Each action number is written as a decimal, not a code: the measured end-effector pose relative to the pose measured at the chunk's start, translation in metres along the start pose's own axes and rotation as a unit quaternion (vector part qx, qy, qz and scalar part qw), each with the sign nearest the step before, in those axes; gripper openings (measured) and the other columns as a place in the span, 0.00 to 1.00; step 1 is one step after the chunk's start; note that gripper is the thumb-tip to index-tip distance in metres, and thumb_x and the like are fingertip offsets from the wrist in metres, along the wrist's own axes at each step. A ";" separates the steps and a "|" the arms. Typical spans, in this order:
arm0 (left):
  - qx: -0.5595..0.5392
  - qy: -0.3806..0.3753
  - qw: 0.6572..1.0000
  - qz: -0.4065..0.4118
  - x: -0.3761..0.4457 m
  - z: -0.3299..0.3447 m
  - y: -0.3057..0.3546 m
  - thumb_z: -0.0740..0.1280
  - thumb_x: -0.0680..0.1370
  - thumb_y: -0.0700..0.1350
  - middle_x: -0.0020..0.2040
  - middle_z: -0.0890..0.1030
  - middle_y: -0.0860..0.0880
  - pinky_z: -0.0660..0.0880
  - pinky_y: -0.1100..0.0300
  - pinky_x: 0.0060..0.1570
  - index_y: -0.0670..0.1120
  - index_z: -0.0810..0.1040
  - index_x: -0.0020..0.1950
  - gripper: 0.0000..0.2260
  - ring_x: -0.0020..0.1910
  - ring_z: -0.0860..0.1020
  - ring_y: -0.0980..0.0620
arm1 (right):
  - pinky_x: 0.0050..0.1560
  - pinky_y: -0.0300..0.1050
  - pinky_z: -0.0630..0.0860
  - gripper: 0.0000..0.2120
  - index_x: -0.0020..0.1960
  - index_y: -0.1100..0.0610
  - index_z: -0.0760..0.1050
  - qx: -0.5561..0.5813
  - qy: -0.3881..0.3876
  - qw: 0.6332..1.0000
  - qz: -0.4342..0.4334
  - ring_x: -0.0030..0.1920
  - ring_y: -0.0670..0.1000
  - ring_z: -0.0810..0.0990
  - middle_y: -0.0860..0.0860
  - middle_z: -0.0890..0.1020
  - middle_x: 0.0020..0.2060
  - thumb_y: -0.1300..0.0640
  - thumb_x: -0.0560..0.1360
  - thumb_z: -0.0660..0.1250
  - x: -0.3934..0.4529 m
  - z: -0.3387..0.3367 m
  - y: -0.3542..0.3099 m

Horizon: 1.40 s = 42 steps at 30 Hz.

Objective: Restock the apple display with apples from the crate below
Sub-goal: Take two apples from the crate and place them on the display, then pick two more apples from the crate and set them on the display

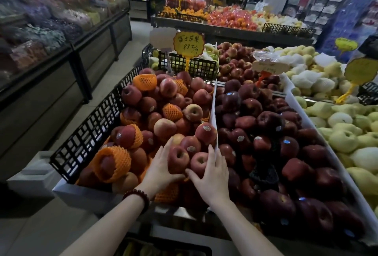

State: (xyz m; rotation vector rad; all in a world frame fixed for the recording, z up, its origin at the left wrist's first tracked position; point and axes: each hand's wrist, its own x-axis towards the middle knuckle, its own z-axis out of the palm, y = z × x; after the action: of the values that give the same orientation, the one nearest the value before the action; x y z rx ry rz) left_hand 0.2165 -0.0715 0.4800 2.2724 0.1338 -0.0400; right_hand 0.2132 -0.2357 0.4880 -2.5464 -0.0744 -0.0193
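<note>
The apple display (88, 133) is a bin with a black lattice fence, heaped with red apples, some in orange foam nets. At its near edge my left hand (161, 165) grips a red apple (178, 158) from the left side. My right hand (210, 176) holds a second red apple (199, 161) from the right, right beside the first. Both apples rest on the pile at the front of the bin. A dark crate (163, 248) shows at the bottom edge below the display; its contents are blurred.
A white divider (213, 112) separates the bin from dark red apples (286, 143) on the right. Green-yellow pears (343, 133) lie further right. A yellow price sign (189, 43) stands at the bin's back. An aisle and shelves (41, 40) run along the left.
</note>
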 end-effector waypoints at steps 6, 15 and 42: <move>-0.027 0.014 0.999 -0.017 -0.031 -0.031 0.012 0.73 0.71 0.50 0.68 0.69 0.48 0.68 0.57 0.64 0.52 0.67 0.70 0.29 0.66 0.69 0.51 | 0.64 0.42 0.74 0.21 0.66 0.53 0.70 0.211 0.041 0.977 0.011 0.63 0.48 0.75 0.49 0.77 0.61 0.52 0.75 0.70 -0.031 -0.032 -0.013; -0.092 -0.068 0.993 -0.018 -0.103 -0.081 0.003 0.67 0.76 0.47 0.44 0.84 0.50 0.78 0.66 0.38 0.50 0.82 0.49 0.05 0.42 0.83 0.58 | 0.44 0.47 0.82 0.04 0.51 0.55 0.79 0.422 -0.018 0.899 0.113 0.44 0.53 0.84 0.54 0.85 0.42 0.56 0.78 0.66 -0.103 -0.037 -0.029; -0.160 -0.133 0.977 0.036 -0.154 0.236 -0.356 0.65 0.77 0.44 0.40 0.86 0.49 0.81 0.52 0.47 0.48 0.84 0.45 0.07 0.40 0.84 0.52 | 0.44 0.42 0.79 0.16 0.40 0.59 0.82 0.349 0.017 0.932 0.100 0.41 0.48 0.84 0.49 0.85 0.34 0.50 0.79 0.64 -0.227 0.368 0.214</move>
State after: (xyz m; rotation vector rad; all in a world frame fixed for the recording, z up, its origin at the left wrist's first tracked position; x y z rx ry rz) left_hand 0.0280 -0.0354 0.0683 1.9269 -0.0786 -0.2655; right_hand -0.0017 -0.2177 0.0562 -1.8281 0.1667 0.0381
